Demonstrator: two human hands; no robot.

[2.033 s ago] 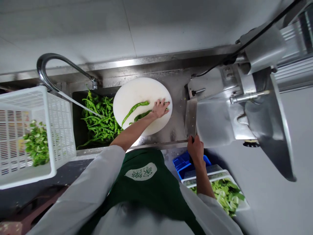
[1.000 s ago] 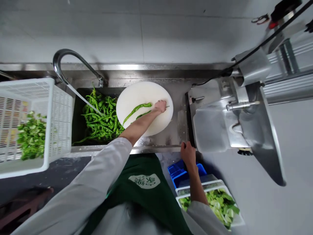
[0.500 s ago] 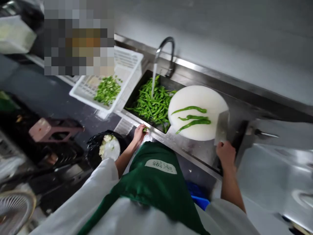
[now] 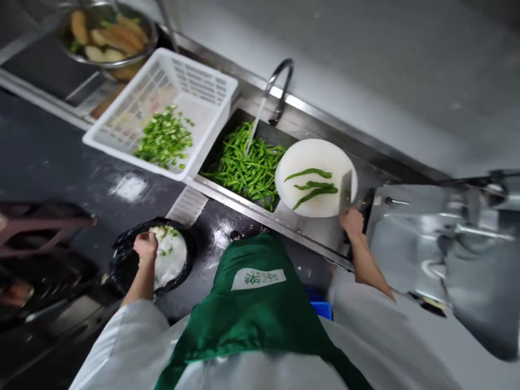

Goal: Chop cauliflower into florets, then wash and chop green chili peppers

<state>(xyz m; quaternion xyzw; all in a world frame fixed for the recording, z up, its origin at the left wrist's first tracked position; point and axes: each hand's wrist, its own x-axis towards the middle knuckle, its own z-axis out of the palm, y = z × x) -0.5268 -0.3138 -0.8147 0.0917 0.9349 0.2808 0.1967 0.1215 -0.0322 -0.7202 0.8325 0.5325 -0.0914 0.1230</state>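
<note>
Over the black-lined waste bin (image 4: 173, 265) at lower left is my left hand (image 4: 146, 246), its fingers curled in. Whether anything is inside them is hidden. Scraps and green bits lie in the bin just beside it. My right hand (image 4: 352, 221) grips a cleaver (image 4: 345, 189) by the handle, its blade over the right edge of the round white cutting board (image 4: 317, 207). On that board lie three long green peppers (image 4: 314, 192). To its left, a heap of green peppers (image 4: 247, 168) fills the sink basin under running water.
A curved faucet (image 4: 284, 81) rises behind the basin. Left of it stands a white plastic crate (image 4: 203, 108) with chopped green pieces (image 4: 164, 138). Farther back is a metal bowl of vegetables (image 4: 109, 40). A pink stool (image 4: 44, 225) is at left, metal equipment (image 4: 414, 244) at right.
My left hand has moved from the sink's front edge, where it held a small green piece, left to the bin. My right hand still holds the cleaver at the board. The view has shifted.
</note>
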